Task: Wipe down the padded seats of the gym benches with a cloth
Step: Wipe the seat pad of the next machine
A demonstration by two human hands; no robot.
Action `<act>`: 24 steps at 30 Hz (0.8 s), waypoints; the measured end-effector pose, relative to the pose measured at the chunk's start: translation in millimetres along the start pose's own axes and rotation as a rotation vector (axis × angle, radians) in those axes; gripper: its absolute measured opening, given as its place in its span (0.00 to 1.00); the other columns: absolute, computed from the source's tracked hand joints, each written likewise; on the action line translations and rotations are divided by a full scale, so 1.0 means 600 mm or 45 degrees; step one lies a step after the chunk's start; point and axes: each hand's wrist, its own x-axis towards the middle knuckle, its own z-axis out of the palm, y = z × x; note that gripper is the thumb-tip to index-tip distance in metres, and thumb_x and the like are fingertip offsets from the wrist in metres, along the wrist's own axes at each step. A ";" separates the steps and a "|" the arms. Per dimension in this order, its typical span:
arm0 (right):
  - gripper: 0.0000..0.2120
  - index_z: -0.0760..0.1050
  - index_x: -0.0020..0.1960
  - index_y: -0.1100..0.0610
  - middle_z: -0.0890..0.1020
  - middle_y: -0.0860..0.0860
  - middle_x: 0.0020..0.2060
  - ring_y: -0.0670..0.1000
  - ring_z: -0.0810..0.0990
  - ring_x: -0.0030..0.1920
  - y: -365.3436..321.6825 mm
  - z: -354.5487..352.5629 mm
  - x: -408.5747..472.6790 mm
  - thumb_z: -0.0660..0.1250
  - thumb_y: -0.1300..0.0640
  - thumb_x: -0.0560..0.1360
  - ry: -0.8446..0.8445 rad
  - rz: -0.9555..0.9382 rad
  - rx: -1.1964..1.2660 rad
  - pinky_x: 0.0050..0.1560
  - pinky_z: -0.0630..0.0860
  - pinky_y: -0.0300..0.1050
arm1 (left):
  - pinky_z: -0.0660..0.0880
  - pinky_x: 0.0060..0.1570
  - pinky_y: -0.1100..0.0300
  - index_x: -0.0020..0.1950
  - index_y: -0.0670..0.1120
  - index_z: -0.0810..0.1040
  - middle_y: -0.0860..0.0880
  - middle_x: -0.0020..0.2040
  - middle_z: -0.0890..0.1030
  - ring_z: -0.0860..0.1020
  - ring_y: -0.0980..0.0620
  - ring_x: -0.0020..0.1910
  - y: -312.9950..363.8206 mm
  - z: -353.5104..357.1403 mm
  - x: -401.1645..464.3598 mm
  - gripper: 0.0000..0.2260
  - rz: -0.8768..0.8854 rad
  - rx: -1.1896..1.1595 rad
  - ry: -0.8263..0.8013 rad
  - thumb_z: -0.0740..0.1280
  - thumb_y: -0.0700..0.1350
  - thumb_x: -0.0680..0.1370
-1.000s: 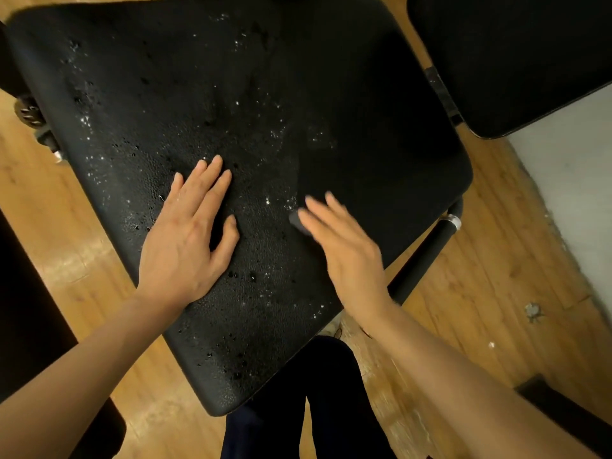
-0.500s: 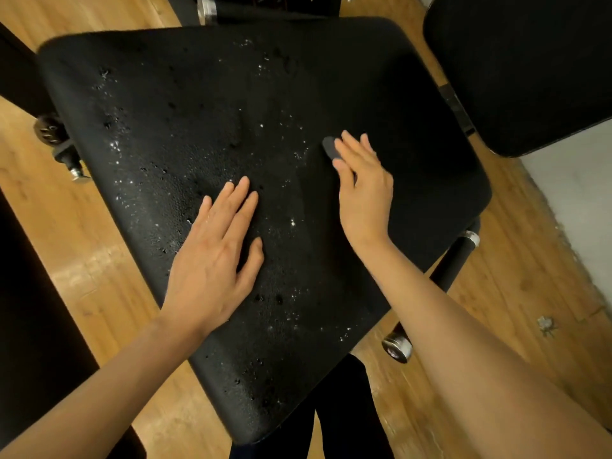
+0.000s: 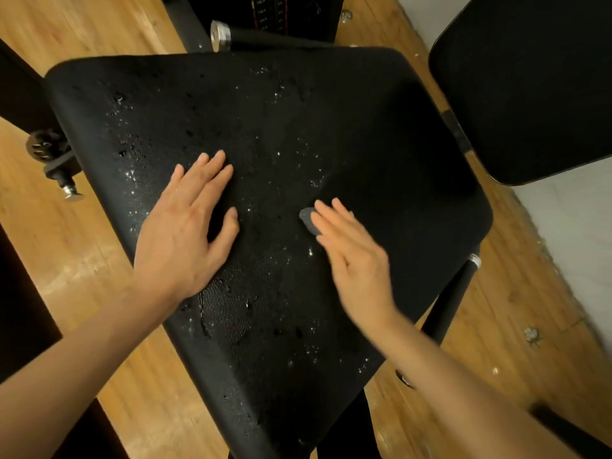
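The right hand's fingers [image 3: 326,215] lie straight and together, pressing flat on a small dark cloth [image 3: 308,220]; only a corner of it peeks out at their ten o'clock side. The right hand [image 3: 356,260] itself is motion-blurred. The left hand [image 3: 185,223] rests palm down with fingers extended and thumb splayed, gripping nothing, at nine o'clock from the cloth.

Both sit near the middle of the padded seat [image 3: 381,134], which is black, pebble-textured and beaded with droplets, thickest from eight to eleven o'clock. The cloth looks thin, limp and light, so it likely bunches unless pinned under flat fingers. The wet vinyl probably runs slick; the padding should give under pressure.

A second black pad [image 3: 530,77] stands at two o'clock, above a wooden floor [image 3: 82,28].
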 end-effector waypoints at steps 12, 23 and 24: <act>0.16 0.75 0.66 0.62 0.77 0.56 0.66 0.55 0.70 0.71 -0.006 0.019 0.077 0.62 0.64 0.79 -0.023 -0.090 -0.153 0.74 0.63 0.51 | 0.49 0.79 0.55 0.76 0.39 0.67 0.45 0.79 0.64 0.60 0.47 0.79 -0.003 0.001 0.003 0.24 0.010 -0.047 0.008 0.57 0.48 0.82; 0.17 0.73 0.68 0.62 0.76 0.55 0.67 0.54 0.70 0.72 -0.016 0.024 0.103 0.64 0.65 0.79 0.010 -0.045 -0.194 0.76 0.59 0.49 | 0.48 0.79 0.57 0.76 0.39 0.67 0.44 0.78 0.64 0.60 0.48 0.79 -0.001 -0.004 0.003 0.24 0.025 -0.013 0.001 0.58 0.48 0.82; 0.17 0.74 0.67 0.63 0.76 0.56 0.67 0.55 0.70 0.72 0.012 0.013 0.134 0.63 0.66 0.79 0.077 0.032 -0.210 0.76 0.59 0.51 | 0.48 0.79 0.57 0.76 0.39 0.67 0.44 0.78 0.64 0.60 0.48 0.79 -0.001 -0.003 0.003 0.24 0.023 -0.017 0.004 0.58 0.48 0.82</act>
